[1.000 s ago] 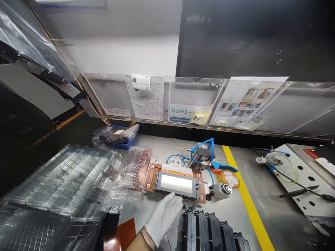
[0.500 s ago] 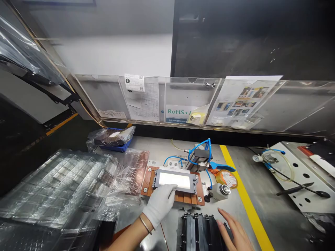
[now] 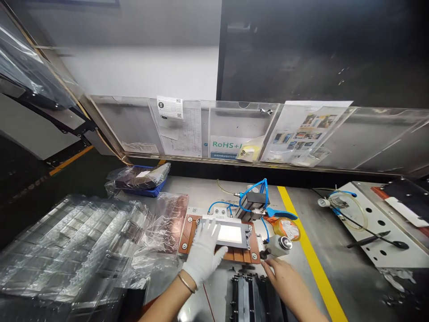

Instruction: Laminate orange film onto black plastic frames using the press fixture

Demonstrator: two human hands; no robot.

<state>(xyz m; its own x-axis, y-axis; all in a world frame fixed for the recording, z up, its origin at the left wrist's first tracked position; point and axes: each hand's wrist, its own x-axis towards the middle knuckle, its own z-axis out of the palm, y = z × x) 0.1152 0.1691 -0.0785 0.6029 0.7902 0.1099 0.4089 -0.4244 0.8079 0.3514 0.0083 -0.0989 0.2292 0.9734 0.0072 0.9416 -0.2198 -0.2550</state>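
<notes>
My left hand (image 3: 203, 252), in a white glove, lies flat with fingers spread on the left part of the dark-framed white panel (image 3: 231, 234). That panel sits in a brown fixture (image 3: 241, 255) with screws at its corners. My bare right hand (image 3: 280, 276) reaches up to the fixture's lower right corner, close to a small black knob (image 3: 262, 255) and a round metal button (image 3: 283, 243). Its fingertips look pressed together at the corner; what they touch is too small to name. A stack of black trays (image 3: 250, 297) lies just below both hands.
Clear plastic trays and bags (image 3: 73, 241) fill the left side. Blue air hoses and a valve block (image 3: 254, 200) stand behind the fixture, beside a tape roll (image 3: 285, 227). A yellow line (image 3: 310, 255) crosses the bench. A white perforated plate (image 3: 375, 228) with tools lies right.
My left hand slid up from the fixture's front edge onto the panel. My right hand came into view over the black trays and moved up to the fixture's right corner.
</notes>
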